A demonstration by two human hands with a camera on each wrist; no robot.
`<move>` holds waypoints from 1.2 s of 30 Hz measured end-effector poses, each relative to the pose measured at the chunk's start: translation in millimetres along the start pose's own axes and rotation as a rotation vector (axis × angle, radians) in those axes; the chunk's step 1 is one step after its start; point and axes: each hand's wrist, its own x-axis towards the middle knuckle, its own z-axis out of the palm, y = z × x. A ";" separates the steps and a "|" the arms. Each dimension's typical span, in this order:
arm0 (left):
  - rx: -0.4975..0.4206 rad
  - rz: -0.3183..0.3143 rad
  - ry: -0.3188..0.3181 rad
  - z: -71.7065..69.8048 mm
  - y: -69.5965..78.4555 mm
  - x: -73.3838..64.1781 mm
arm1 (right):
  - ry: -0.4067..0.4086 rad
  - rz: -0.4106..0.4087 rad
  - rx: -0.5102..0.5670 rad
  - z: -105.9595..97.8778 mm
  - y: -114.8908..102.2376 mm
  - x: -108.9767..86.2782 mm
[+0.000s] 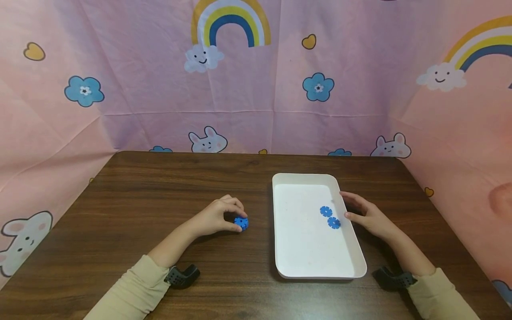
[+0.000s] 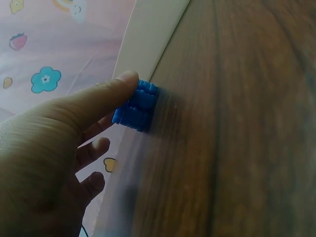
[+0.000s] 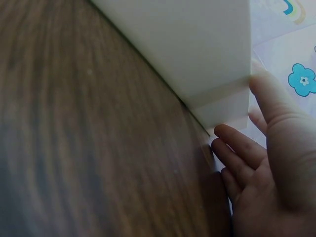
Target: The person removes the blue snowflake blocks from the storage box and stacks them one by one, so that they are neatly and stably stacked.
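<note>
My left hand (image 1: 218,216) pinches a short stack of blue notched plastic discs (image 1: 241,222) between thumb and fingers, just above or on the table left of the tray. The discs' toothed edges (image 2: 138,109) show in the left wrist view, while the other fingers stay apart from them. A white rectangular tray (image 1: 294,264) lies to the right, with two blue notched discs (image 1: 326,211) side by side on its floor. Against the tray's right rim rests my right hand (image 1: 370,218), thumb and fingertips touching its side (image 3: 217,59), fingers loosely extended.
The dark wood table (image 1: 160,186) runs back to a pink and purple printed cloth (image 1: 248,93), which also hangs along both sides. Black bands with camera mounts (image 1: 182,276) sit on both wrists.
</note>
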 end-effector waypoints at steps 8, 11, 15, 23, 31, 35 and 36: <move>-0.004 0.004 -0.003 0.4 -1.1 -0.2 | 0.002 0.006 0.000 0.4 -0.9 -0.2; -0.007 0.003 -0.005 0.3 -0.9 -0.2 | 0.005 0.012 -0.005 0.4 -0.7 -0.5; -0.006 0.008 -0.005 0.2 -0.8 -0.2 | 0.006 0.015 -0.005 0.6 0.2 -0.6; -0.016 0.030 0.017 -2.3 2.3 1.6 | 0.004 0.013 0.004 0.6 1.5 -0.5; -0.036 0.044 0.060 -8.2 19.6 16.0 | 0.010 0.007 -0.001 0.4 1.4 -0.8; -0.050 0.077 0.067 -5.3 29.0 28.0 | 0.008 0.013 0.000 0.8 1.0 -0.5; -0.053 0.086 0.069 -4.2 31.7 31.4 | 0.007 0.014 -0.001 0.9 0.8 -0.4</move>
